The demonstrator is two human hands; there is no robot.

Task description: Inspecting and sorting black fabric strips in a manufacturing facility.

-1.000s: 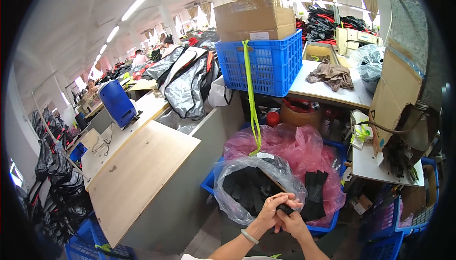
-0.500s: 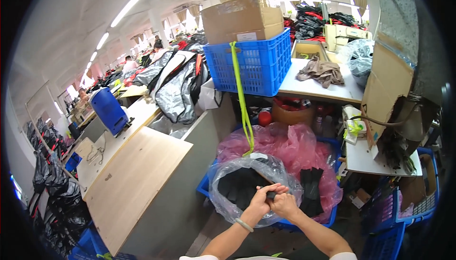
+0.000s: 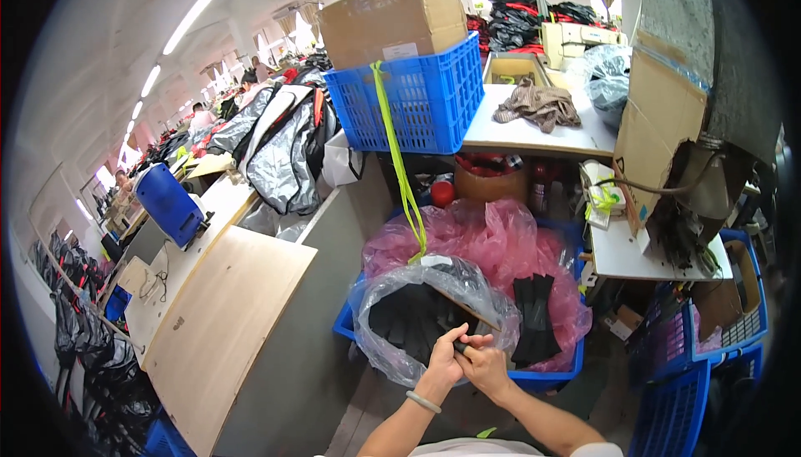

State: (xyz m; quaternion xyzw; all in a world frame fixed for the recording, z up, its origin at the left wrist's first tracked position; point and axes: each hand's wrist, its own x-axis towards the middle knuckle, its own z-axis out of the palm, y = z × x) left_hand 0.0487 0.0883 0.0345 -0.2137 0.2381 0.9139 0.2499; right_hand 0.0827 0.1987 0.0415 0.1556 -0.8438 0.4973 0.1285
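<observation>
My left hand (image 3: pixel 445 360), a pale bangle on its wrist, and my right hand (image 3: pixel 486 367) meet over the near edge of a clear plastic bag (image 3: pixel 373 357). Both are closed on a small black piece (image 3: pixel 460 346), mostly covered by my fingers, so its kind is unclear. Inside the open bag lie many flat black pieces (image 3: pixel 409 311), and a brown cardboard edge shows at its right. Beside it, a bundle of black strips (image 3: pixel 534 315) rests on a crumpled pink plastic bag (image 3: pixel 484 236). A blue crate (image 3: pixel 546 380) holds both bags.
A blue basket (image 3: pixel 400 111) carrying a cardboard box (image 3: pixel 392 23) stands behind, a yellow-green strap (image 3: pixel 392 148) hanging from it. To the left is a wooden tabletop (image 3: pixel 229 298); on the right, a white shelf (image 3: pixel 659 252) and more blue crates (image 3: pixel 667 407). People sit far off.
The scene has shifted slightly left and up in view. My hands stay together at the bag's near edge, with slightly changed finger positions.
</observation>
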